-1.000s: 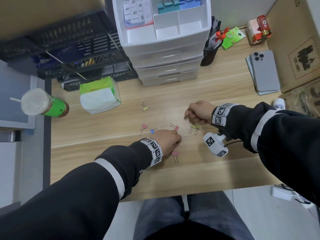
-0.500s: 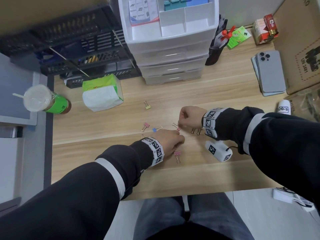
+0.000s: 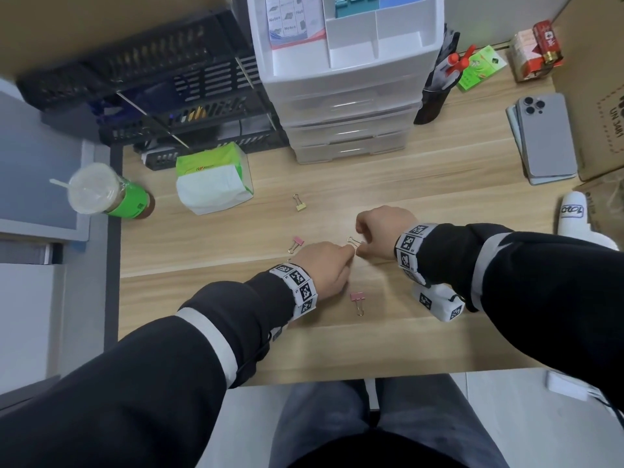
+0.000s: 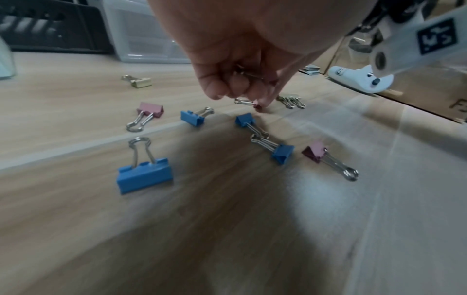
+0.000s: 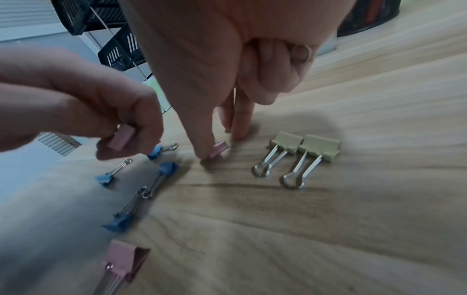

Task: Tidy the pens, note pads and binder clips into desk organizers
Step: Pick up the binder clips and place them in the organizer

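Note:
Small binder clips lie scattered on the wooden desk (image 3: 439, 204). My right hand (image 3: 381, 231) pinches a pink clip (image 5: 219, 149) that lies on the desk, thumb on one side and fingertips on the other; its other fingers are curled. My left hand (image 3: 324, 268) is right beside it and grips another pink clip (image 5: 121, 137) in curled fingers. Several blue clips (image 4: 144, 175) lie under the left hand. Two yellow clips (image 5: 303, 145) lie right of the right hand. A white drawer organizer (image 3: 351, 62) stands behind, with teal clips (image 3: 351, 5) and a note pad (image 3: 290, 18) in its top tray.
A tissue pack (image 3: 212, 177) and a lidded cup (image 3: 108, 197) sit at the left. A black mesh rack (image 3: 169, 96) is behind them, and a black pen cup (image 3: 432, 96) stands next to the drawers. Stacked phones (image 3: 543, 136) and a cardboard box (image 3: 601, 79) are at the right.
My right hand has moved left from above the yellow clips to the pink clip beside my left hand. The left hand has barely moved.

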